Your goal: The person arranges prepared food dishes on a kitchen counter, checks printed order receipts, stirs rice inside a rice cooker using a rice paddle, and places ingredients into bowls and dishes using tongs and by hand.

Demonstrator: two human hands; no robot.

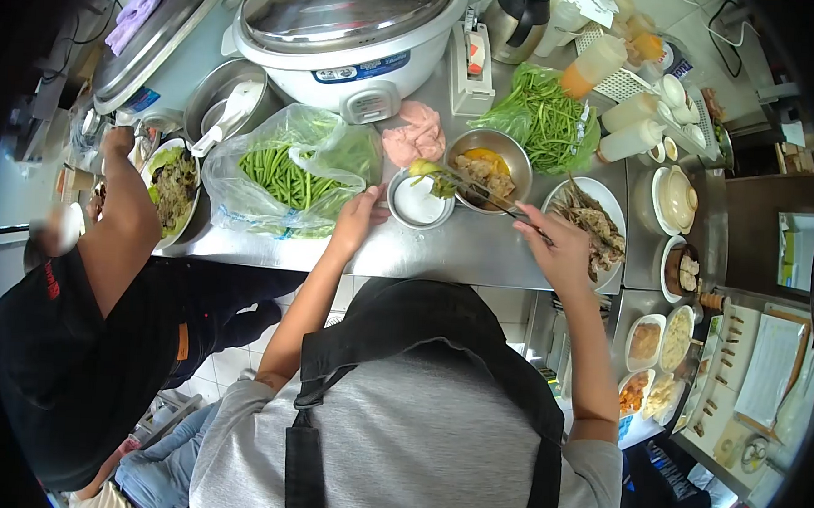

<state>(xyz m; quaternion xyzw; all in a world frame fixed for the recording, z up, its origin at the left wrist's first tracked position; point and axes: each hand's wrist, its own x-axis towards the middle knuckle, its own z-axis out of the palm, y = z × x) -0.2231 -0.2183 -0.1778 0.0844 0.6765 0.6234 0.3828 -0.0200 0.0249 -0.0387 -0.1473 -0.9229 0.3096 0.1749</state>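
Note:
My right hand (553,242) is closed around the handle end of metal tongs (502,202), which slant left across a steel bowl. Some yellow-green vegetable (436,176) is at the tongs' far end, over the rim of a small round bowl (419,220) with something white inside. The steel bowl (528,166) behind it contains brownish chunks and a yellow, egg-like part. Fingers extended, my left hand (361,217) is just left of the small bowl; whether it touches the rim I cannot tell. A white plate of brown, fish-like food (599,231) lies by my right hand.
Clear bags of green beans (288,176) and leafy stems (554,120) lie on the steel counter (479,257). A large cooker (343,65), pink cloth (417,136) and sauce bottles (632,139) stand behind. At left, a co-worker (107,268) reaches near a plate of greens (173,194).

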